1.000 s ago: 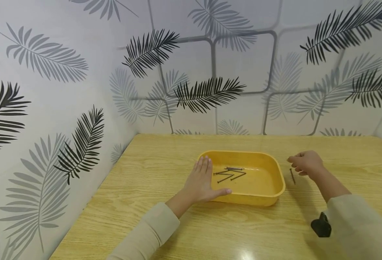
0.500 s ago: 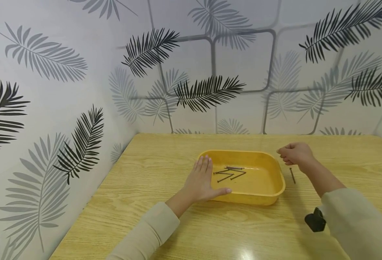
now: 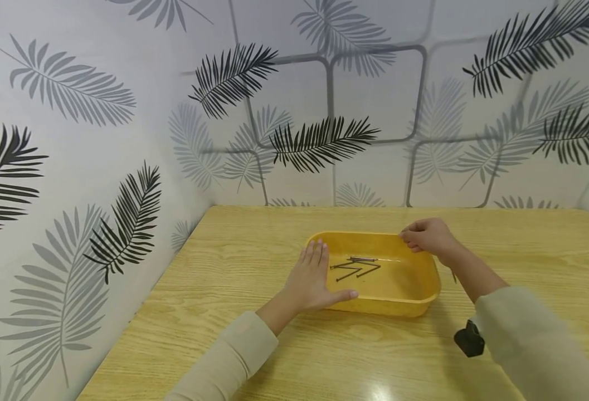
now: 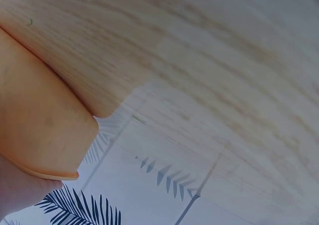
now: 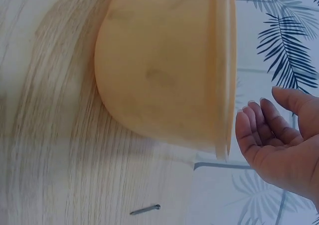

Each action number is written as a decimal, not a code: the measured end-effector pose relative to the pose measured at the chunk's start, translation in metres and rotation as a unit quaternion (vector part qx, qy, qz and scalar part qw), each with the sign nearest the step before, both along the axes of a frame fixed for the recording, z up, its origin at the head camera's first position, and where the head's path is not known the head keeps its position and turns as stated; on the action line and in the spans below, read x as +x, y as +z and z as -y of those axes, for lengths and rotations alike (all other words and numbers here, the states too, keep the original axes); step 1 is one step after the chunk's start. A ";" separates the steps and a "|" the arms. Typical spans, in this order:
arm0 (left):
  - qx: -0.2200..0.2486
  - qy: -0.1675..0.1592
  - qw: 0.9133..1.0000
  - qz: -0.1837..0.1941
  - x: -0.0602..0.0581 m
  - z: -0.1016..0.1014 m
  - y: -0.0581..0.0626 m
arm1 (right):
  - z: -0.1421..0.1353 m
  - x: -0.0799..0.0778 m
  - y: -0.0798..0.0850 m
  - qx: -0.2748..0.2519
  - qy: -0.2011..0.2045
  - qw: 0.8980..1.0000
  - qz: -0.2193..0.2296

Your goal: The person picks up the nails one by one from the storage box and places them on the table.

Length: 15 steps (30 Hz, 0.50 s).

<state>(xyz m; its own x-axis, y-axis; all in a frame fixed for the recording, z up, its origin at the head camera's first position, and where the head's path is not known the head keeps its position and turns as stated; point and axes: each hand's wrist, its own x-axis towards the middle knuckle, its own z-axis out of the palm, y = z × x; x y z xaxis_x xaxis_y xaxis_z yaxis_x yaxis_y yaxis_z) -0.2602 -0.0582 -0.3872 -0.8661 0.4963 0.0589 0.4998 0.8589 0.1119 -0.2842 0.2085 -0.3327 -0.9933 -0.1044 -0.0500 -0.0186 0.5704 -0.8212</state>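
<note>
A yellow plastic tray (image 3: pixel 399 307) stands on the table, with several dark nails (image 3: pixel 346 274) lying in its left half. My left hand (image 3: pixel 306 284) rests over the tray's left end, fingers straight along the rim and thumb out over the front edge. At the back right corner, my right hand (image 3: pixel 428 236) hovers by the rim with its fingers curled and the thumb close to the index finger. I cannot tell whether something thin is between those fingertips. Another nail (image 5: pixel 145 209) lies on the table right of the tray, mostly hidden by the right forearm in the head view.
The light wooden table (image 3: pixel 214 267) runs back to a wall (image 3: pixel 294 189) with a leaf pattern. A second wall (image 3: pixel 73 184) borders the table on the left. A black piece (image 3: pixel 470 338) hangs at the right sleeve.
My right hand has moved left, from above the loose nail to the tray's back right corner. The left hand, the tray and the nails in it have stayed put.
</note>
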 end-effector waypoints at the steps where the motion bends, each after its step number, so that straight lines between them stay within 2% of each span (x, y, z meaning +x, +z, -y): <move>1: 0.001 0.000 1.000 0.001 0.000 0.000 0.000 | 0.002 0.000 -0.001 0.004 0.009 1.000 -0.003; 5: 0.003 0.001 1.000 0.000 -0.001 0.000 0.000 | 0.011 -0.002 -0.006 0.012 0.037 0.999 -0.009; 12: 0.001 0.002 1.000 -0.002 -0.001 0.000 0.000 | 0.028 -0.005 -0.015 0.007 0.054 0.998 -0.009; 15: -0.001 0.001 1.000 -0.004 -0.001 0.000 -0.001 | 0.034 -0.007 -0.021 0.020 0.076 0.997 -0.007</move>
